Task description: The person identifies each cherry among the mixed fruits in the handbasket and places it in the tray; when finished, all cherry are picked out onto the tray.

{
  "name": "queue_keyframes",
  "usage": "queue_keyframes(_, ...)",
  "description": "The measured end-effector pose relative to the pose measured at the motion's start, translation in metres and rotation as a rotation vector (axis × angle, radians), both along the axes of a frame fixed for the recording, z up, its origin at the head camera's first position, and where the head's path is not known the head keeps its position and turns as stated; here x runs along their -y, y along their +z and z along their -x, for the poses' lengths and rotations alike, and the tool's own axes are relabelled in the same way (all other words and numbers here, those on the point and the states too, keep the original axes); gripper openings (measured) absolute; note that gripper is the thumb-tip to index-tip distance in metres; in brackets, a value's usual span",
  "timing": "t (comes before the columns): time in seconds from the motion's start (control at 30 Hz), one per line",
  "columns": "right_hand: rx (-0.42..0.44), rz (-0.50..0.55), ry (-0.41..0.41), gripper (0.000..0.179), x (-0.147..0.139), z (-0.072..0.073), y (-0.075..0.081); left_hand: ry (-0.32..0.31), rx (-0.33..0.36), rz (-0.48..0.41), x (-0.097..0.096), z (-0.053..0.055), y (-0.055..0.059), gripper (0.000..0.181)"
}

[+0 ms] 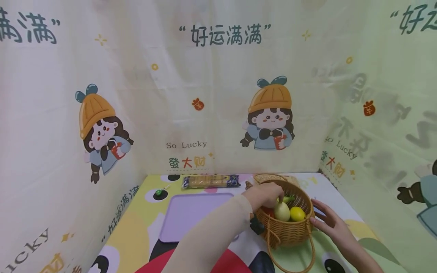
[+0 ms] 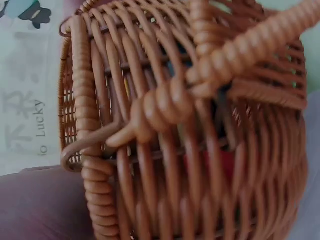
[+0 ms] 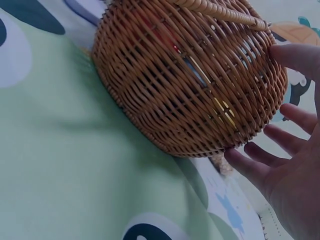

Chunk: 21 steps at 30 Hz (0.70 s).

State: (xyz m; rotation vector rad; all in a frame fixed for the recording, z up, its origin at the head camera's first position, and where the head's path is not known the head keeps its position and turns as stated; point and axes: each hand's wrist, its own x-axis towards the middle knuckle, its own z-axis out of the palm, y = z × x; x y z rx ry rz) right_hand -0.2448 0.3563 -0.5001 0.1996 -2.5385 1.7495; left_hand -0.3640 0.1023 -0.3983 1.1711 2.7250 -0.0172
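Left hand (image 1: pixel 268 193) reaches into the basket (image 1: pixel 290 232) at the pear (image 1: pixel 282 213), its grip unclear; right hand (image 1: pixel 334 224), fingers spread, touches the basket's side. Pear and lemon (image 1: pixel 297 214) sit inside; handling seems unfinished.

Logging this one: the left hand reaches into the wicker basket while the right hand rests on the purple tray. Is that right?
Not quite: the right hand is at the outer side of the wicker basket, not on the purple tray, as the head view shows. The left hand does reach in.
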Motion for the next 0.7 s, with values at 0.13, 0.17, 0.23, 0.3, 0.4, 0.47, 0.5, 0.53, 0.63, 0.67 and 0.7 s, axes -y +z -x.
queue_keyframes(0.13,0.014,0.013,-0.007,0.069,0.004,-0.001,-0.001,0.016,-0.005,0.026,0.0,0.004,-0.005,0.032)
queue_keyframes(0.17,0.017,0.018,-0.013,0.068,0.005,-0.001,-0.001,0.024,-0.001,0.027,0.001,0.005,-0.006,0.033)
queue_keyframes(0.23,0.023,0.023,-0.018,0.068,0.007,0.0,0.0,0.038,0.001,0.028,0.002,0.009,-0.009,0.032)
queue_keyframes(0.3,0.03,0.017,-0.025,0.068,0.009,0.0,0.0,0.051,0.001,0.023,0.004,0.012,-0.011,0.033)
queue_keyframes(0.4,0.041,-0.01,-0.042,0.069,0.01,0.0,0.001,0.055,0.004,0.013,0.004,0.014,-0.013,0.032)
queue_keyframes(0.47,0.051,-0.025,-0.059,0.07,0.011,0.0,0.002,0.047,0.006,0.008,0.003,0.015,-0.013,0.033)
queue_keyframes(0.5,0.051,-0.027,-0.066,0.07,0.011,0.0,0.002,0.047,0.013,0.006,0.002,0.015,-0.013,0.033)
queue_keyframes(0.53,0.055,-0.03,-0.072,0.071,0.011,-0.001,0.002,0.048,0.018,0.005,0.001,0.015,-0.013,0.034)
queue_keyframes(0.63,0.049,-0.03,-0.081,0.071,0.012,-0.002,0.003,0.066,0.034,0.009,-0.002,0.014,-0.014,0.035)
queue_keyframes(0.67,0.044,-0.03,-0.087,0.071,0.012,-0.002,0.003,0.067,0.033,0.009,-0.002,0.014,-0.015,0.035)
queue_keyframes(0.7,0.039,-0.035,-0.087,0.07,0.012,-0.003,0.003,0.068,0.03,0.006,-0.004,0.014,-0.016,0.034)
